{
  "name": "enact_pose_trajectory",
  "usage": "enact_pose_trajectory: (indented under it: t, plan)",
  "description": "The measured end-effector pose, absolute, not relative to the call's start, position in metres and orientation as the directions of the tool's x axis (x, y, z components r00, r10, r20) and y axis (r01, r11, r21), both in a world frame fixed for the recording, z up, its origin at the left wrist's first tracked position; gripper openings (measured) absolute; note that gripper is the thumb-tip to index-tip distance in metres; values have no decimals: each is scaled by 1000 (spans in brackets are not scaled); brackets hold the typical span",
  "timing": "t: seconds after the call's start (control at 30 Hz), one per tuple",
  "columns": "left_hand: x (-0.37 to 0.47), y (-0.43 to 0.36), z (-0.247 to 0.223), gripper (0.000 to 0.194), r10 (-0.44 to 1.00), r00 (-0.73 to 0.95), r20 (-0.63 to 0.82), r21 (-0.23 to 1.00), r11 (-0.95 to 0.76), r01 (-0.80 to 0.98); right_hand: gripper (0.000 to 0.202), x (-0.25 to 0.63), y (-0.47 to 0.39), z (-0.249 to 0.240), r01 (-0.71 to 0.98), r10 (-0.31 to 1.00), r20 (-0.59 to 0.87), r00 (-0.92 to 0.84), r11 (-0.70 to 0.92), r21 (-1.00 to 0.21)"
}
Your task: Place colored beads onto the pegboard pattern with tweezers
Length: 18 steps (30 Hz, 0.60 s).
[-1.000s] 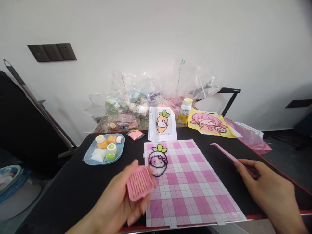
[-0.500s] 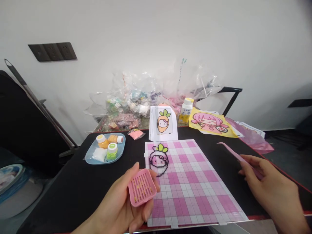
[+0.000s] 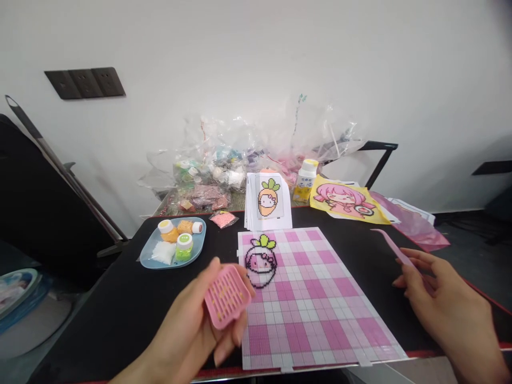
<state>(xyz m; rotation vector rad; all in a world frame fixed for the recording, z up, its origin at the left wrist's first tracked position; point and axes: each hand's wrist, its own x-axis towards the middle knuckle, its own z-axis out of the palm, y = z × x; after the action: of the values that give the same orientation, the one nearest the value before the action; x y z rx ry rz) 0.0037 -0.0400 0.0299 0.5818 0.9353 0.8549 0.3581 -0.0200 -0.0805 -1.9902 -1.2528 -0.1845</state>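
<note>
At lower centre, left hand point(image 3: 200, 320) curled around pink slotted tray point(image 3: 226, 290), small yellowish pieces point(image 3: 220, 317) in it. At lower right, right hand point(image 3: 448, 306) pinching pink tweezers point(image 3: 396, 248), curved end towards upper left, apart from checked board point(image 3: 312, 309). Board at bottom centre on black table point(image 3: 100, 314); black-outlined bead figure point(image 3: 261, 260) near its upper left corner. Left of frame: blue plate point(image 3: 146, 254) with lidded jars point(image 3: 184, 247).

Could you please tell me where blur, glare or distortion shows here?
Head view: left hand and pink tray look slightly blurred; head view: bright glints on the clear plastic bags; head view: wall sockets slant, perhaps from lens distortion.
</note>
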Motion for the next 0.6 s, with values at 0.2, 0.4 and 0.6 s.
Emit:
enact_pose_trajectory:
  t: [0.2,0.4,0.6]
  plan:
    - [2,-41,31,40,859,323,-397,785,500,-366,44,362,-19,-83,756,747,390,539,-225,-615]
    - [0,-40,26,43,831,294,-472,751,554,-359,46,358,-21,-76,795,705,476,525,-206,-571]
    - [4,-38,15,64,761,413,-499,709,633,-310,29,274,-49,-31,760,810,577,105,309,-572]
